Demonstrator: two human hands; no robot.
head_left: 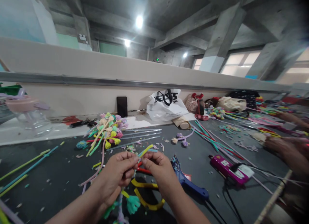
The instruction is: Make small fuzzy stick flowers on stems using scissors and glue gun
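Over the dark table, my left hand [118, 172] and my right hand [158, 169] meet with fingertips pinched together. Between them are short pieces of pipe cleaner, a yellow one [147, 149] and a light blue one [153, 150], crossing at the fingertips. Partly hidden under my right wrist lies a tool with yellow loop handles [149, 204]. A teal tuft of pipe cleaner [133, 204] and purple stems show below my hands. To the right of my right hand rests a blue glue gun [190, 183] with its cord.
A bunch of pipe-cleaner flowers [107, 130] lies behind my left hand. A purple power strip [229, 169] with cables sits at right. A phone [122, 106] and a white bag [166, 106] stand along the partition. Another person's hand [277, 145] works far right.
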